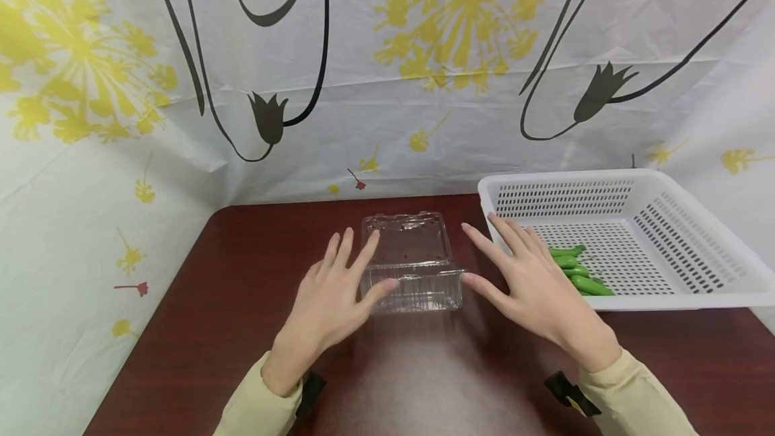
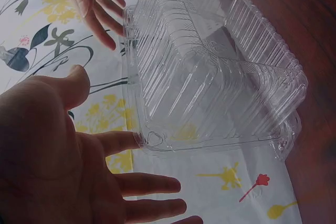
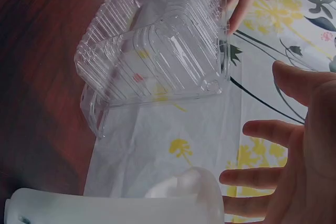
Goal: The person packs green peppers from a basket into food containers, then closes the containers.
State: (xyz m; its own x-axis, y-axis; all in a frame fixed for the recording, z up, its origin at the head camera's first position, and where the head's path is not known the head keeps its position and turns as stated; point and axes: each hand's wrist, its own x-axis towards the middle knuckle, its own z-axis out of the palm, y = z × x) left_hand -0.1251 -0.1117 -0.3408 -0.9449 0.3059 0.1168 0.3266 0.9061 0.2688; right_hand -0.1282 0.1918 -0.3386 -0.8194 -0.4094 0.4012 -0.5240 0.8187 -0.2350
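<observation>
Clear plastic container (image 1: 418,291): we count one, unfolded, frame centre. Our left hand (image 1: 333,298) and right hand (image 1: 535,281), fingers spread, flank it; one white basket (image 1: 654,302) sits at right.

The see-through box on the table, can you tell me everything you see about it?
The see-through box looks like thin, shiny, clear plastic with ribbed walls. It stands open on the dark red table, left of the white basket, between the left hand and the right hand. I can't tell whether either hand touches it.
</observation>
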